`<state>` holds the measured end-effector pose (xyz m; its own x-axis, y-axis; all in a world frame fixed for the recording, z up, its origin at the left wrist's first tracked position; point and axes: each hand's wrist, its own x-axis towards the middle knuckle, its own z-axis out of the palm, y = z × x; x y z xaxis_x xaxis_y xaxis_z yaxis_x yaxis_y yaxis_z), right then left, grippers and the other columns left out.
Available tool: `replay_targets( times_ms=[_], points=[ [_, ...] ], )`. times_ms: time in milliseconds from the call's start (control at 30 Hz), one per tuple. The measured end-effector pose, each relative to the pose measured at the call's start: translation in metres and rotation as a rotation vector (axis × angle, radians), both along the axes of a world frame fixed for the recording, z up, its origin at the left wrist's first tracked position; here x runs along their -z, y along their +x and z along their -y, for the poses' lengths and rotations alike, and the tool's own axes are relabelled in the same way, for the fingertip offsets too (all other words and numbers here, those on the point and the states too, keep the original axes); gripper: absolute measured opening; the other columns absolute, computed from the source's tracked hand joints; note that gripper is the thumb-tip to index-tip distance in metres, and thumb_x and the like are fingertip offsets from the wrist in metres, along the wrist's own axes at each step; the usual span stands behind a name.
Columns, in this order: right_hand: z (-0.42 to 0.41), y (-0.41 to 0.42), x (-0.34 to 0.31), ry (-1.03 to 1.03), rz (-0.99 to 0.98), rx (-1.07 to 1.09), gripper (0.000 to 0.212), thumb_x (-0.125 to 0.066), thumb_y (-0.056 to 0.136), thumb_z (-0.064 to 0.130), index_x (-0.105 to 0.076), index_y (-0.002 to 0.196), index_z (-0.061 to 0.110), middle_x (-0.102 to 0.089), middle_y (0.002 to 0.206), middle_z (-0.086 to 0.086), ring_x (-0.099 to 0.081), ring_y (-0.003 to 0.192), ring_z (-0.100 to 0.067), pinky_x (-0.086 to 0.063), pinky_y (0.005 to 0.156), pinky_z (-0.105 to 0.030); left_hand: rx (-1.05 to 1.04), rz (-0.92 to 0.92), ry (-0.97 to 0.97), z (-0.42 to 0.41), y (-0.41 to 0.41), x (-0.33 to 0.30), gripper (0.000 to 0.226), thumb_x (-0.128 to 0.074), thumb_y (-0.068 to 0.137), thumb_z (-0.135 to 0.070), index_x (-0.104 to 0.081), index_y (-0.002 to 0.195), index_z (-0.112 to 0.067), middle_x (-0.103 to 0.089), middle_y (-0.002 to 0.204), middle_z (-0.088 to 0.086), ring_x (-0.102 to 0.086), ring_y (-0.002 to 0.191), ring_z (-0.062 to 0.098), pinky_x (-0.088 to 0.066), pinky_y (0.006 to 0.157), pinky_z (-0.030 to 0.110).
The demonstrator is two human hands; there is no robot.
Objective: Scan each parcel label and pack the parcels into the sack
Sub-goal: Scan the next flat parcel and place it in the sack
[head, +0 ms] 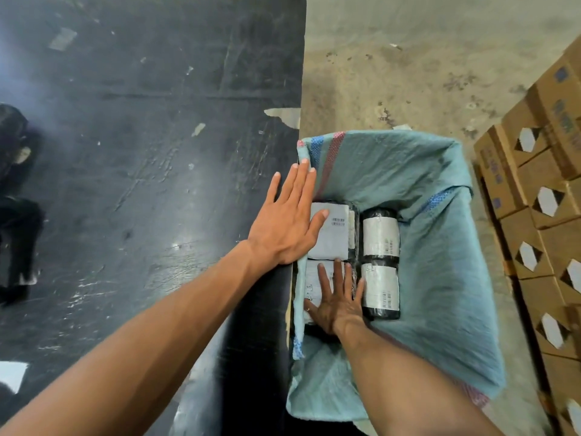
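A teal woven sack stands open beside the black table. Several black-wrapped parcels with white labels lie flat inside it: one at the far left, one at the near left, one at the far right and one at the near right. My left hand is spread flat over the sack's left rim, fingers apart, thumb over the far-left parcel. My right hand reaches down into the sack and lies flat, fingers spread, on the near-left parcel. Neither hand grips anything.
Stacked brown cardboard boxes stand to the right of the sack on the concrete floor. A dark, blurred shape sits at the table's left edge. A white scrap lies at the near left.
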<state>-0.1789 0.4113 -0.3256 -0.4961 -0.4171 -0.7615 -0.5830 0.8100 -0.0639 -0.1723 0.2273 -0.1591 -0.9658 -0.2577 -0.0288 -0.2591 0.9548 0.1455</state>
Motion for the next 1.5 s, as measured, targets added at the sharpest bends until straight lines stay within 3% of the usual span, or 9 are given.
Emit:
replay_targets(
  times_ms=[167, 333, 500, 633, 700, 833, 1067, 1167, 1500],
  points=[
    [0.002, -0.007, -0.003, 0.086, 0.117, 0.013, 0.098, -0.016, 0.089, 0.09, 0.049, 0.139, 0.037, 0.07, 0.135, -0.007, 0.066, 0.121, -0.029, 0.028, 0.114, -0.069, 0.002, 0.014, 0.022, -0.001, 0.001, 0.001, 0.073, -0.017, 0.107, -0.049, 0.003, 0.161, -0.004, 0.011, 0.168, 0.013, 0.01, 0.156, 0.023, 0.002, 0.126, 0.048],
    [0.011, -0.018, -0.028, 0.116, 0.173, 0.012, 0.096, -0.032, 0.101, 0.074, 0.035, 0.159, 0.034, 0.054, 0.158, -0.007, 0.043, 0.152, -0.033, 0.014, 0.123, -0.068, 0.003, 0.023, 0.041, -0.002, 0.0, 0.0, 0.073, -0.015, 0.107, -0.051, 0.006, 0.161, -0.006, 0.013, 0.168, 0.011, 0.013, 0.156, 0.022, 0.005, 0.126, 0.046],
    [0.015, -0.049, -0.075, 0.003, 0.161, 0.098, 0.078, -0.039, 0.11, 0.056, -0.003, 0.171, 0.024, 0.01, 0.178, -0.012, 0.002, 0.164, -0.034, -0.011, 0.132, -0.055, -0.008, 0.036, 0.09, -0.005, 0.001, -0.006, 0.074, -0.017, 0.107, -0.052, 0.007, 0.161, -0.006, 0.014, 0.168, 0.011, 0.015, 0.155, 0.021, 0.009, 0.125, 0.044],
    [0.012, -0.078, -0.113, -0.206, 0.051, 0.274, 0.076, -0.045, 0.108, 0.057, -0.028, 0.166, 0.011, -0.037, 0.167, -0.018, -0.04, 0.152, -0.035, -0.036, 0.123, -0.044, -0.023, 0.014, 0.186, -0.004, 0.004, -0.014, 0.08, -0.025, 0.105, -0.055, 0.004, 0.161, -0.006, 0.01, 0.169, 0.011, 0.011, 0.156, 0.021, 0.01, 0.125, 0.042],
    [0.013, -0.089, -0.134, -0.274, -0.054, 0.314, 0.069, -0.046, 0.108, 0.057, -0.042, 0.155, 0.008, -0.051, 0.157, -0.02, -0.049, 0.144, -0.035, -0.041, 0.116, -0.043, -0.007, -0.004, 0.259, 0.002, 0.005, -0.024, 0.083, -0.033, 0.103, -0.057, -0.005, 0.161, -0.005, 0.0, 0.169, 0.012, 0.0, 0.157, 0.024, 0.004, 0.126, 0.041],
    [0.028, -0.091, -0.184, -0.424, -0.256, 0.393, 0.074, -0.046, 0.105, 0.063, -0.043, 0.155, 0.008, -0.051, 0.158, -0.019, -0.049, 0.144, -0.037, -0.044, 0.114, -0.048, -0.002, -0.144, 0.243, 0.039, 0.018, -0.051, 0.067, -0.051, 0.095, -0.055, -0.05, 0.138, -0.004, -0.055, 0.136, 0.015, -0.05, 0.126, 0.035, -0.033, 0.112, 0.044],
    [0.112, -0.037, -0.265, -0.647, -0.432, 0.385, 0.089, -0.036, 0.094, 0.083, -0.045, 0.156, 0.019, -0.051, 0.158, -0.012, -0.051, 0.144, -0.034, -0.044, 0.112, -0.05, -0.165, -0.2, 0.004, 0.167, 0.074, -0.103, 0.062, -0.051, 0.095, -0.054, -0.054, 0.131, -0.004, -0.059, 0.127, 0.014, -0.054, 0.119, 0.033, -0.034, 0.107, 0.038],
    [0.175, -0.006, -0.288, -0.718, -0.405, 0.295, 0.092, -0.042, 0.091, 0.085, -0.044, 0.157, 0.022, -0.05, 0.16, -0.01, -0.046, 0.148, -0.032, -0.035, 0.12, -0.051, -0.261, -0.259, -0.06, 0.231, 0.112, -0.126, 0.063, -0.051, 0.095, -0.056, -0.055, 0.131, -0.004, -0.059, 0.128, 0.014, -0.054, 0.12, 0.032, -0.034, 0.107, 0.037],
    [0.373, 0.145, -0.311, -0.718, -0.203, -0.009, 0.107, -0.037, 0.082, 0.096, -0.03, 0.162, 0.026, -0.043, 0.162, -0.008, -0.05, 0.143, -0.036, -0.038, 0.114, -0.054, -0.594, -0.294, -0.146, 0.407, 0.26, -0.16, 0.063, -0.055, 0.093, -0.056, -0.058, 0.124, -0.001, -0.06, 0.125, 0.019, -0.056, 0.116, 0.037, -0.041, 0.1, 0.043]
  ],
)
